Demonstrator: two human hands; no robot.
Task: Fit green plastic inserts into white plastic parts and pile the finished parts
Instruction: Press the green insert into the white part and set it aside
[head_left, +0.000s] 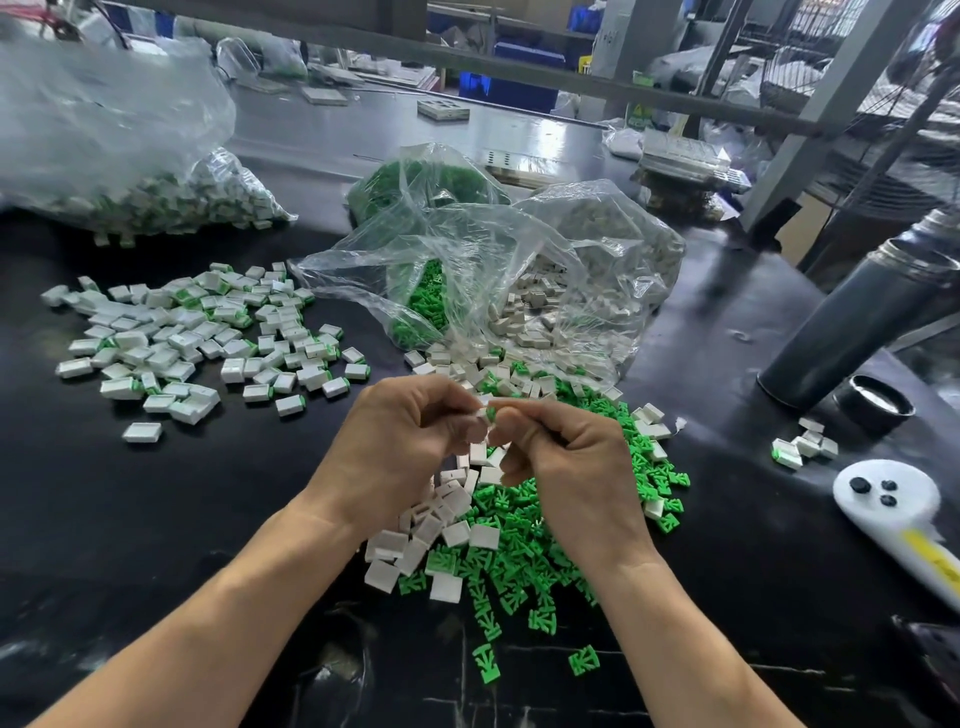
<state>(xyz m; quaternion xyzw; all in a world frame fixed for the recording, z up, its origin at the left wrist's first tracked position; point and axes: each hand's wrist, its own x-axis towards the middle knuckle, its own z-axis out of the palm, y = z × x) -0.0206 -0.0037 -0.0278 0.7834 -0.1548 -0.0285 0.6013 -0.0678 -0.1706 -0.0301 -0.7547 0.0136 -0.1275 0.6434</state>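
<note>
two loose green inserts (486, 663) lie nearest on the black table (156, 519). past them, a mixed heap of green inserts and white parts (457, 530) sits under both hands. the left hand (400, 447) and right hand (566, 462) meet at centre, each grip curled, pinching one white part (485, 408) between fingertips, green showing at its edge. at ten o'clock spreads the finished pile (192, 338); at twelve, clear bags (519, 270) of parts.
</note>
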